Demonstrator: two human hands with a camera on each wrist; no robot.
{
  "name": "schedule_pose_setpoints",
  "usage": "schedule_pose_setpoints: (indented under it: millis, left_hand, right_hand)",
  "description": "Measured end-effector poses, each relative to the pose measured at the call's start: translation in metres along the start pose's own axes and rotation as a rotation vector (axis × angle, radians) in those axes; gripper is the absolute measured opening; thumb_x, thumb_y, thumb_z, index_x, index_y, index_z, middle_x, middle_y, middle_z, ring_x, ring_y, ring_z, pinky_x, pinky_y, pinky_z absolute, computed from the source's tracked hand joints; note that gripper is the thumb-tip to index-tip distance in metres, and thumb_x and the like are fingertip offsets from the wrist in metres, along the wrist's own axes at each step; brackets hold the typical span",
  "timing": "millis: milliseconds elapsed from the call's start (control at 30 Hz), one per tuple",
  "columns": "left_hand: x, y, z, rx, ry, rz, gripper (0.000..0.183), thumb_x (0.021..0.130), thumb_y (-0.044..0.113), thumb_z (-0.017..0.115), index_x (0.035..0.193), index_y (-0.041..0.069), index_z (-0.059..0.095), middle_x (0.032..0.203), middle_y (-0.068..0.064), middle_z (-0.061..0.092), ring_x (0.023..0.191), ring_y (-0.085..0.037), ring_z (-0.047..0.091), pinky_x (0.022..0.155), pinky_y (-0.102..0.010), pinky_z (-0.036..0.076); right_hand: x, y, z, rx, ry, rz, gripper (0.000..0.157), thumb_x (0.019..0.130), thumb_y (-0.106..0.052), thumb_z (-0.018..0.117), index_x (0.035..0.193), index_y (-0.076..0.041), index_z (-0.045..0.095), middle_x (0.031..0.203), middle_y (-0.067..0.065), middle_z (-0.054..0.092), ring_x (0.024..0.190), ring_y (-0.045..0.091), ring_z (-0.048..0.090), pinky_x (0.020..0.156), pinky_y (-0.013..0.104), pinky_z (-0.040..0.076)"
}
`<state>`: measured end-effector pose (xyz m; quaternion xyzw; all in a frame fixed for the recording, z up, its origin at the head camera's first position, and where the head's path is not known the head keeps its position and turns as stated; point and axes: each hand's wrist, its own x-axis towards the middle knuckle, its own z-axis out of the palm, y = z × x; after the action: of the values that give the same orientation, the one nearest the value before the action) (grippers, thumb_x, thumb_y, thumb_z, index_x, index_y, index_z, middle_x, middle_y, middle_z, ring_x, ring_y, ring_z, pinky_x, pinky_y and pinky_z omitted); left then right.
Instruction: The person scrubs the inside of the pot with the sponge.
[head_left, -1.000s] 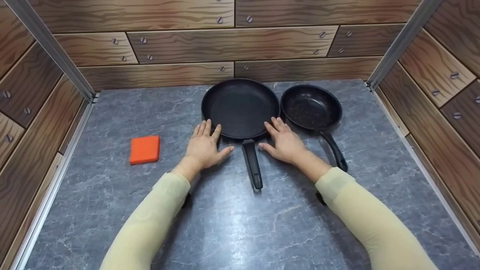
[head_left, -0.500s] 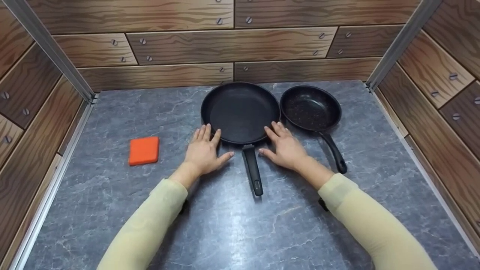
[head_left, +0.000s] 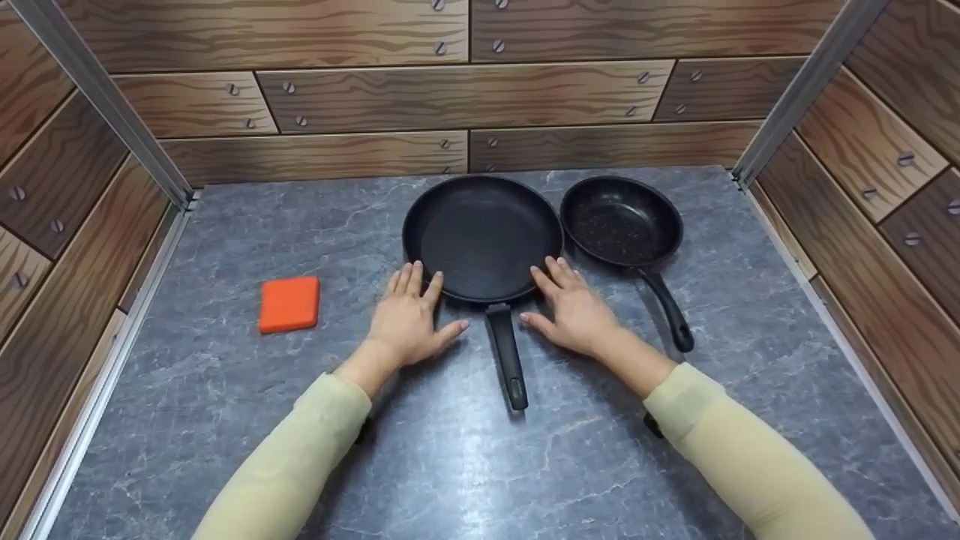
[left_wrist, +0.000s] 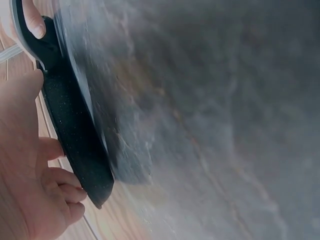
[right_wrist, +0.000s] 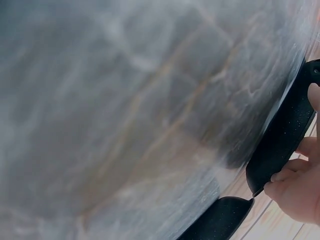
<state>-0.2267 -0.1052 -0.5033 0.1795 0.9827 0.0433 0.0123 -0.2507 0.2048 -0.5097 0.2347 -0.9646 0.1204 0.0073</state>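
Touching larger pan (head_left: pixel 484 236), hands (head_left: pixel 405 321) (head_left: pixel 579 316) spread

Right of the large round black pan (head_left: pixel 484 236), passage was blocked by a smaller speckled black pan (head_left: pixel 621 219). Space was offered around the square orange block (head_left: pixel 289 304).

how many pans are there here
2. The large pan is in the middle, with the left hand and right hand at its near edge; the small pan is just to its right. No others show.
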Motion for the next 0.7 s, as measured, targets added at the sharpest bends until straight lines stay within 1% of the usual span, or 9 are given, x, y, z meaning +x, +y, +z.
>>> schedule_pose_setpoints:
  millis: [267, 500, 700]
  left_hand:
    - [-0.007, 0.001, 0.002, -0.011, 0.03, 0.009, 0.101, 0.099, 0.08, 0.043, 0.167, 0.006, 0.032, 0.169, -0.032, 0.023, 0.159, -0.044, 0.02, 0.129, -0.052, 0.015]
    - [-0.012, 0.003, 0.003, -0.009, 0.033, 0.015, 0.101, 0.098, 0.08, 0.043, 0.167, 0.006, 0.033, 0.169, -0.032, 0.023, 0.159, -0.044, 0.021, 0.129, -0.051, 0.015]
    - [-0.018, 0.005, 0.004, -0.011, 0.031, 0.019, 0.1, 0.099, 0.08, 0.042, 0.166, 0.007, 0.034, 0.169, -0.032, 0.024, 0.159, -0.043, 0.021, 0.128, -0.052, 0.016]
  right_hand:
    - [-0.007, -0.003, 0.0, -0.01, 0.012, -0.01, 0.085, 0.1, -0.057, 0.066, 0.163, -0.005, 0.041, 0.168, 0.027, 0.031, 0.157, 0.045, 0.025, 0.124, 0.058, 0.026]
    - [-0.014, -0.007, -0.002, -0.011, 0.007, -0.002, 0.085, 0.1, -0.057, 0.066, 0.163, -0.004, 0.042, 0.167, 0.027, 0.031, 0.156, 0.044, 0.026, 0.124, 0.056, 0.026]
    - [-0.023, -0.012, -0.003, -0.003, 0.001, 0.01, 0.085, 0.099, -0.056, 0.068, 0.162, -0.005, 0.043, 0.168, 0.027, 0.031, 0.156, 0.045, 0.026, 0.124, 0.058, 0.026]
